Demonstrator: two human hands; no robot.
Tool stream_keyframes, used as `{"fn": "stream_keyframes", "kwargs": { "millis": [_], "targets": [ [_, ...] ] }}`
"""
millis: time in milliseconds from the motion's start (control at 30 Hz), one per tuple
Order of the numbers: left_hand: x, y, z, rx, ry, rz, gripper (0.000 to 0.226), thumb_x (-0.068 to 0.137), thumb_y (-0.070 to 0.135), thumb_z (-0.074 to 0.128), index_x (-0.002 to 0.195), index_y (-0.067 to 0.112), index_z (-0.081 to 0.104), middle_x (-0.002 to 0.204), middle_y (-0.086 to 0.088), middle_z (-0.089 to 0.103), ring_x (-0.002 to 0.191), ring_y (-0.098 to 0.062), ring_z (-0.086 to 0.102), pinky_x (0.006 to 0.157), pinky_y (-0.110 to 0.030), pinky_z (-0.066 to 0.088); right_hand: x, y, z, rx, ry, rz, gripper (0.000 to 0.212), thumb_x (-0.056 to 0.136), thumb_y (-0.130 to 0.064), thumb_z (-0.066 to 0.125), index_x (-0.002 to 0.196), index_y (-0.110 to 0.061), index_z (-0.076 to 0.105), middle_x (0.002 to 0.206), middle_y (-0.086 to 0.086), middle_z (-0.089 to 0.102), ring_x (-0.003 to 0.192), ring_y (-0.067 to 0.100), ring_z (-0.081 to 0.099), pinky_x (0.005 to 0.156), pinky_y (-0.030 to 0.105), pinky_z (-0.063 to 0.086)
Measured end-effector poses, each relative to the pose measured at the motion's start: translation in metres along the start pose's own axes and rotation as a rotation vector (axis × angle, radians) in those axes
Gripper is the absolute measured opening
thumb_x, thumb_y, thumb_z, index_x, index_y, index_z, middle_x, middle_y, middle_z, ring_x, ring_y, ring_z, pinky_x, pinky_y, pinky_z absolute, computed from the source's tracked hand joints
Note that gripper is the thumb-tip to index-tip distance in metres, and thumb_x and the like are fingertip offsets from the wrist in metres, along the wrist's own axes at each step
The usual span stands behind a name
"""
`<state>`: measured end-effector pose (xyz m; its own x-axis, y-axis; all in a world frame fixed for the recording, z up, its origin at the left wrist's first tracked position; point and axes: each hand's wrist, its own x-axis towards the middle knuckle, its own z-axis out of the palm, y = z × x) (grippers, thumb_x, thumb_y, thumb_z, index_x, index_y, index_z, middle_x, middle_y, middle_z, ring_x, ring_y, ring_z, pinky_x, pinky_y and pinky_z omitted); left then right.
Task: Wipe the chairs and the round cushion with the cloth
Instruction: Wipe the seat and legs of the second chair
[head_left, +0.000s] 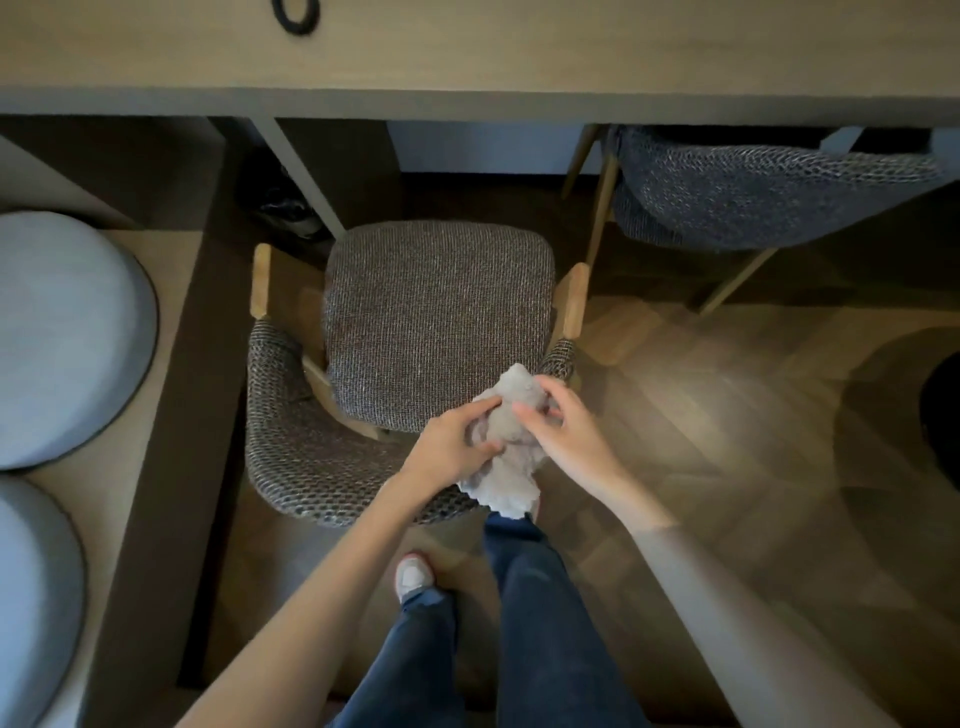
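Note:
A brown woven armchair (436, 317) with wooden armrests stands in front of me, its seat facing the desk. Above the chair's curved backrest I hold a crumpled grey cloth (511, 457) in both hands. My left hand (449, 449) grips the cloth's left side. My right hand (563, 434) pinches its upper right part. A second, darker woven chair (753, 197) is tucked under the desk at the upper right. A round blue-grey cushion (67, 338) lies on the bench at the left, and another cushion (36, 597) sits below it.
A long wooden desk (519, 57) runs across the top, with a black ring (295, 18) on it. A wooden bench (150, 467) borders the left. My legs and one shoe (413, 574) are on the wood floor behind the armchair. A dark object (943, 415) sits at the right edge.

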<state>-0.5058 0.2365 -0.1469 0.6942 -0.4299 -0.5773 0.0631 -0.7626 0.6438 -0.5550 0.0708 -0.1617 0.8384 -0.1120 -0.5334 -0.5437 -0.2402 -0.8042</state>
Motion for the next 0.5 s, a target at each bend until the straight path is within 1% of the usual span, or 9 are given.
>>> {"fn": "stream_keyframes", "kwargs": {
  "millis": [67, 100, 133, 200, 267, 333, 400, 433, 500],
  "targets": [
    [-0.027, -0.009, -0.005, -0.048, -0.015, 0.064, 0.063, 0.086, 0.016, 0.069, 0.143, 0.020, 0.043, 0.126, -0.002, 0.062, 0.111, -0.015, 0.060, 0.099, -0.025, 0.043, -0.021, -0.011, 0.023, 0.095, 0.011, -0.026, 0.051, 0.093, -0.039, 0.058, 0.138, -0.023, 0.041, 0.139, -0.001, 0.047, 0.126, 0.013, 0.047, 0.106, 0.042, 0.042],
    [-0.038, -0.014, -0.007, -0.072, -0.029, 0.095, 0.064, 0.085, 0.016, 0.070, 0.143, 0.019, 0.042, 0.123, -0.003, 0.064, 0.108, -0.016, 0.062, 0.098, -0.029, 0.046, -0.029, -0.015, 0.035, 0.112, 0.033, -0.035, 0.047, 0.094, -0.036, 0.057, 0.136, -0.023, 0.041, 0.136, 0.000, 0.050, 0.124, 0.016, 0.050, 0.104, 0.044, 0.043],
    [-0.049, -0.018, -0.010, -0.101, -0.043, 0.122, 0.065, 0.085, 0.015, 0.070, 0.144, 0.017, 0.041, 0.121, -0.003, 0.065, 0.107, -0.016, 0.063, 0.097, -0.030, 0.048, -0.038, -0.020, 0.046, 0.103, 0.074, -0.053, 0.043, 0.096, -0.031, 0.055, 0.135, -0.021, 0.041, 0.131, 0.003, 0.053, 0.119, 0.018, 0.053, 0.101, 0.045, 0.045],
    [-0.072, -0.026, -0.015, -0.166, -0.061, 0.163, 0.065, 0.086, 0.012, 0.068, 0.144, 0.015, 0.039, 0.125, -0.001, 0.062, 0.107, -0.012, 0.062, 0.093, -0.019, 0.049, -0.055, -0.029, 0.067, 0.049, 0.198, -0.120, 0.033, 0.098, -0.018, 0.050, 0.130, -0.016, 0.044, 0.122, 0.004, 0.058, 0.111, 0.021, 0.058, 0.094, 0.039, 0.048],
    [-0.095, -0.039, -0.022, -0.188, -0.044, 0.206, 0.059, 0.089, 0.009, 0.065, 0.143, 0.018, 0.042, 0.122, 0.004, 0.060, 0.104, -0.007, 0.060, 0.084, -0.008, 0.046, -0.071, -0.038, 0.085, -0.027, 0.317, -0.200, 0.029, 0.097, -0.006, 0.045, 0.126, -0.013, 0.048, 0.118, 0.004, 0.059, 0.108, 0.021, 0.057, 0.089, 0.032, 0.047],
    [-0.120, -0.057, -0.032, -0.170, 0.033, 0.246, 0.051, 0.091, 0.010, 0.062, 0.138, 0.024, 0.049, 0.116, 0.008, 0.062, 0.100, -0.005, 0.060, 0.081, -0.005, 0.045, -0.087, -0.046, 0.096, -0.139, 0.403, -0.297, 0.033, 0.095, 0.002, 0.041, 0.125, -0.008, 0.051, 0.121, 0.008, 0.056, 0.109, 0.021, 0.054, 0.091, 0.029, 0.043],
    [-0.145, -0.077, -0.044, -0.119, 0.161, 0.287, 0.044, 0.092, 0.012, 0.060, 0.132, 0.027, 0.055, 0.114, 0.008, 0.065, 0.101, -0.004, 0.061, 0.082, -0.003, 0.042, -0.105, -0.052, 0.101, -0.273, 0.477, -0.391, 0.032, 0.092, 0.000, 0.041, 0.119, -0.009, 0.057, 0.115, 0.007, 0.055, 0.101, 0.018, 0.054, 0.085, 0.025, 0.040],
    [-0.156, -0.087, -0.048, -0.077, 0.227, 0.306, 0.042, 0.092, 0.012, 0.060, 0.132, 0.025, 0.056, 0.114, 0.006, 0.065, 0.104, -0.003, 0.059, 0.084, -0.002, 0.040, -0.114, -0.053, 0.103, -0.338, 0.518, -0.425, 0.028, 0.091, -0.005, 0.042, 0.111, -0.011, 0.060, 0.107, 0.005, 0.056, 0.092, 0.017, 0.054, 0.078, 0.026, 0.041],
    [-0.174, -0.106, -0.054, 0.005, 0.326, 0.333, 0.042, 0.091, 0.012, 0.061, 0.132, 0.020, 0.056, 0.120, 0.002, 0.062, 0.111, -0.008, 0.055, 0.093, -0.007, 0.035, -0.131, -0.052, 0.106, -0.444, 0.576, -0.460, 0.024, 0.086, -0.018, 0.041, 0.094, -0.015, 0.063, 0.091, -0.002, 0.054, 0.078, 0.015, 0.052, 0.065, 0.027, 0.039]
  ]
}}
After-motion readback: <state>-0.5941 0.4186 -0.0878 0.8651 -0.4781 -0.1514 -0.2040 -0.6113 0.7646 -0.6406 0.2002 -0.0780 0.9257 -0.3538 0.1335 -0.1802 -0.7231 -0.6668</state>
